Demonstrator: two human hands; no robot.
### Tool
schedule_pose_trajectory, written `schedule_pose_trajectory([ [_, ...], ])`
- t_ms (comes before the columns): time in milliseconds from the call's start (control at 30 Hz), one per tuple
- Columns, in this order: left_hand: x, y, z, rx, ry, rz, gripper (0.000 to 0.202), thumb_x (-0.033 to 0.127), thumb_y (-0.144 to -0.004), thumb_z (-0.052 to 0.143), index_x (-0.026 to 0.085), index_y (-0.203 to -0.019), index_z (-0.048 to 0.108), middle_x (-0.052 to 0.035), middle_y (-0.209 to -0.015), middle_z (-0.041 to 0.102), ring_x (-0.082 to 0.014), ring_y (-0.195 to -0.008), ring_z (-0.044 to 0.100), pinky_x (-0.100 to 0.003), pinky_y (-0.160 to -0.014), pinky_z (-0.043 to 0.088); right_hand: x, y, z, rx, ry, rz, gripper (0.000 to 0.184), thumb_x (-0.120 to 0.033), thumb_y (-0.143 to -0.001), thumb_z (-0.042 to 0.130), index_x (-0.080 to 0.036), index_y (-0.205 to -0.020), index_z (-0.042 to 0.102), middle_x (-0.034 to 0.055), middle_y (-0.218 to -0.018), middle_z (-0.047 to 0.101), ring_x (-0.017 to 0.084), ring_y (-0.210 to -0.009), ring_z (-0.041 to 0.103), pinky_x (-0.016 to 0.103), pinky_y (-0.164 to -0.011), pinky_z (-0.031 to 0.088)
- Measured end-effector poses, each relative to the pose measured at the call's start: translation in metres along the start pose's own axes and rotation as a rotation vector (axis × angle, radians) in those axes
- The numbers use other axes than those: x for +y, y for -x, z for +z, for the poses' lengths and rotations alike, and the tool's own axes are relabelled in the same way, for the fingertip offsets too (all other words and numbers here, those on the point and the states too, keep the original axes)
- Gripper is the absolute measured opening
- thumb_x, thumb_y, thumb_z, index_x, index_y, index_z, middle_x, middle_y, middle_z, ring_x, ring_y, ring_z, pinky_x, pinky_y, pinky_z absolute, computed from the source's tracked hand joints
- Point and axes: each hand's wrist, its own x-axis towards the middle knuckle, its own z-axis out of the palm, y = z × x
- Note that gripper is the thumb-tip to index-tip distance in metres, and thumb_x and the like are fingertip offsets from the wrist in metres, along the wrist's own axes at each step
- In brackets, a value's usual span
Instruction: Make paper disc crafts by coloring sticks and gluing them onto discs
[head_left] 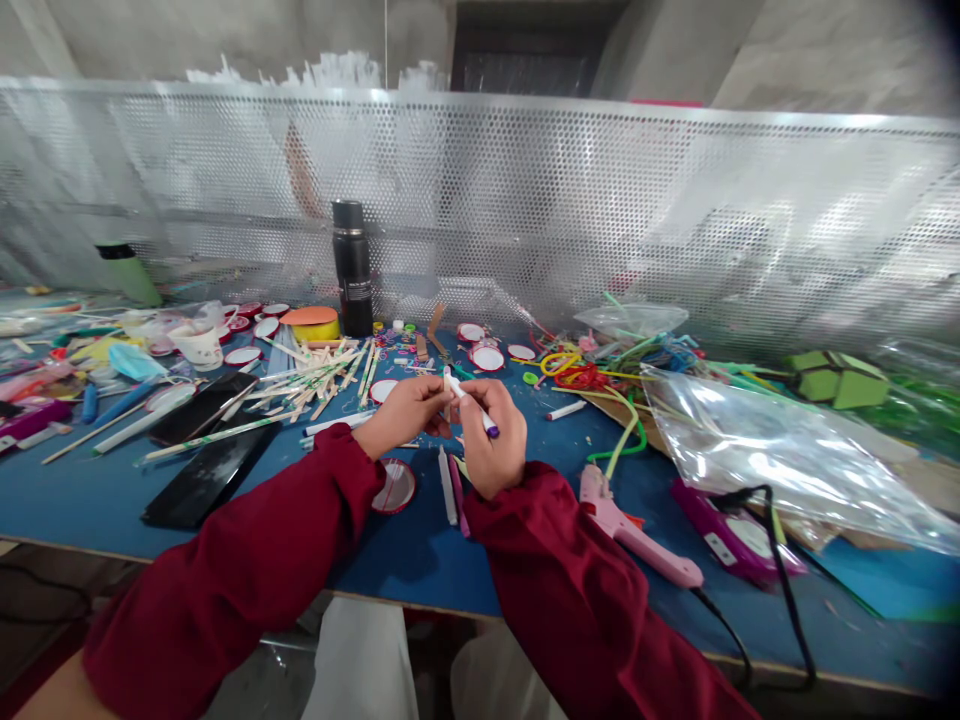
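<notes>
My right hand (pixel 496 440) is closed round a white marker (pixel 474 409) with a purple end, tilted with that end toward me. Close against it, the fingers of my left hand (pixel 409 412) are pinched together near the marker's far end. What they hold, if anything, is too small to make out. Below my left hand lies a round disc with a red rim (pixel 394 486). Two slim pens, one white (pixel 448 487) and one purple (pixel 459 492), rest beneath my right wrist. Another white marker (pixel 566 410) lies to the right.
A pink glue gun (pixel 637 535) and a purple box (pixel 739 535) with a black cable are at the right, near a clear plastic bag (pixel 780 450). Two black phones (pixel 210 475), scattered wooden sticks (pixel 322 380) and a black bottle (pixel 352 270) stand or lie at the left and back.
</notes>
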Motion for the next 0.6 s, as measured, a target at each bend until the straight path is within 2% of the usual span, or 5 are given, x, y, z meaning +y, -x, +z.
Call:
schedule_pose_trajectory([
  [233, -0.0009, 0.0003, -0.0009, 0.004, 0.006, -0.001, 0.022, 0.039, -0.093, 0.064, 0.017, -0.092, 0.063, 0.0014, -0.071, 0.069, -0.0104, -0.055, 0.069, -0.017, -0.049, 0.05, 0.0015, -0.0015, 0.0005, 0.032, 0.02, -0.001, 0.014, -0.029, -0.096, 0.053, -0.024, -0.1, 0.065, 0.0037, -0.092, 0.075, 0.022, -0.089, 0.069, 0.035, -0.077, 0.053],
  [600, 0.0011, 0.0006, 0.0002, 0.006, -0.016, 0.003, 0.027, 0.044, -0.089, 0.069, 0.017, -0.088, 0.061, 0.0025, -0.069, 0.067, -0.0106, -0.054, 0.068, -0.018, -0.05, 0.05, -0.0006, 0.0002, 0.0002, -0.003, 0.017, -0.015, 0.015, -0.03, -0.097, 0.052, -0.023, -0.1, 0.065, 0.0045, -0.092, 0.074, 0.021, -0.089, 0.069, 0.034, -0.074, 0.052],
])
